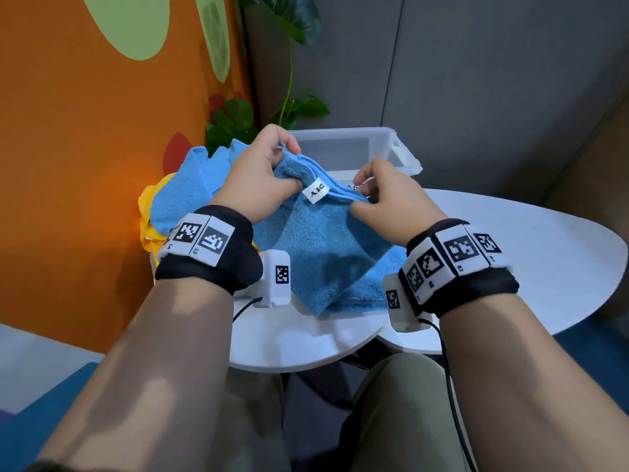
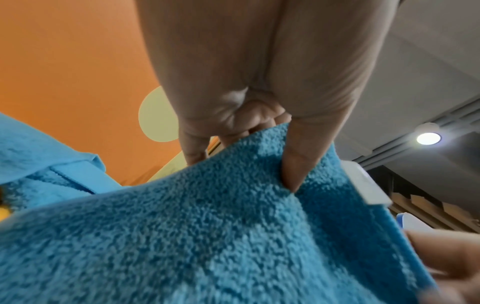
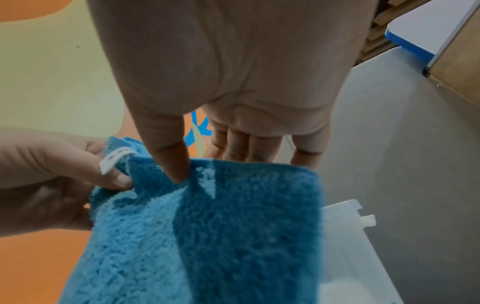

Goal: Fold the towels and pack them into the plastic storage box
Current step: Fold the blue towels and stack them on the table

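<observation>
A folded blue towel (image 1: 326,247) with a white label (image 1: 316,193) hangs from both hands over the white table (image 1: 510,240). My left hand (image 1: 269,172) pinches its upper left edge, thumb on the front face (image 2: 293,164). My right hand (image 1: 384,195) pinches the upper right edge, thumb pressed into the pile (image 3: 176,164), fingers behind. The towel (image 3: 207,236) fills the lower part of both wrist views (image 2: 207,236). The clear plastic storage box (image 1: 391,148) stands just beyond the hands; its inside is mostly hidden.
A heap of light blue towels (image 1: 190,192) and a yellow one (image 1: 149,206) lies at the table's left, against the orange wall (image 1: 85,165). A leafy plant (image 1: 238,120) stands behind. The table's right half (image 1: 544,267) is bare.
</observation>
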Demonstrator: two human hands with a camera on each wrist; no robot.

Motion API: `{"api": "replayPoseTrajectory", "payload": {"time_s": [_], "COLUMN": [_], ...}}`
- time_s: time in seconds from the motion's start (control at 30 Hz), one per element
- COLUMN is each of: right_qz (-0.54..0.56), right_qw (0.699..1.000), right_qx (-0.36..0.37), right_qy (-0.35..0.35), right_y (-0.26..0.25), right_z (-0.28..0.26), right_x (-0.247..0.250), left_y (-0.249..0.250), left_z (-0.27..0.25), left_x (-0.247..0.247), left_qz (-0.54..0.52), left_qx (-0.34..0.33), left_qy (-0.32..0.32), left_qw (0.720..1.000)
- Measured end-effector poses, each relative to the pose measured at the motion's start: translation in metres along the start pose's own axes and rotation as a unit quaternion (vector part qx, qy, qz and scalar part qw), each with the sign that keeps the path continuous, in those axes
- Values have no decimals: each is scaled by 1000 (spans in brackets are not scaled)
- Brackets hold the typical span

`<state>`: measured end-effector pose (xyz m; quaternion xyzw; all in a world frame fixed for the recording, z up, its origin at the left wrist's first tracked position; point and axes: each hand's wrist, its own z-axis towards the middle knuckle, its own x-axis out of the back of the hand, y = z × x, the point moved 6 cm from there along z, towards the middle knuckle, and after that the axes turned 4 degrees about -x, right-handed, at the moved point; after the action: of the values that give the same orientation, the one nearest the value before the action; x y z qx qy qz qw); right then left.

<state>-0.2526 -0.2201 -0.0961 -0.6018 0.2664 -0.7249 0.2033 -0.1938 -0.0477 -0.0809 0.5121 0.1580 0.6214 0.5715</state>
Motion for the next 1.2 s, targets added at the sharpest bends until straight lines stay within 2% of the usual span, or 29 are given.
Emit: {"api": "replayPoseTrajectory", "payload": {"time_s": [0.07, 0.17, 0.23, 0.37, 0.47, 0.57, 0.67, 0.8, 0.9, 1.0, 1.2], "right_qz": [42, 31, 16, 20, 18, 16, 15, 19, 56, 68, 101], "right_qw": [999, 999, 999, 998, 995, 993, 994, 997, 998, 997, 994], "right_qx": [13, 36, 40, 37, 31, 29, 43, 63, 40, 16, -28], "right_qy": [-6, 0, 18, 55, 90, 111, 97, 38, 10, 21, 11], "right_y": [-7, -16, -16, -12, -9, -9, -16, -25, -23, -17, -9], "right_z": [-1, 0, 2, 4, 6, 8, 8, 6, 7, 10, 13], "right_x": [-3, -6, -5, -2, 2, 3, -2, -10, -10, -8, -16], "left_y": [3, 4, 3, 3, -2, -5, -1, -9, -12, -11, -7], "left_z": [0, 0, 1, 4, 5, 6, 3, 4, 3, 3, 4], "left_x": [-6, -13, -12, -5, 4, -1, -15, -21, -19, -20, -23], "left_qz": [-6, -7, -5, 75, 86, 7, -57, -59, -66, -87, -36], "left_qx": [-8, -9, -12, -19, 28, 89, 108, 118, 133, 135, 116], "left_qy": [-22, -42, -27, 33, 101, 93, 61, 59, 52, 33, 25], "left_qw": [1000, 999, 1000, 996, 991, 992, 991, 990, 988, 986, 992]}}
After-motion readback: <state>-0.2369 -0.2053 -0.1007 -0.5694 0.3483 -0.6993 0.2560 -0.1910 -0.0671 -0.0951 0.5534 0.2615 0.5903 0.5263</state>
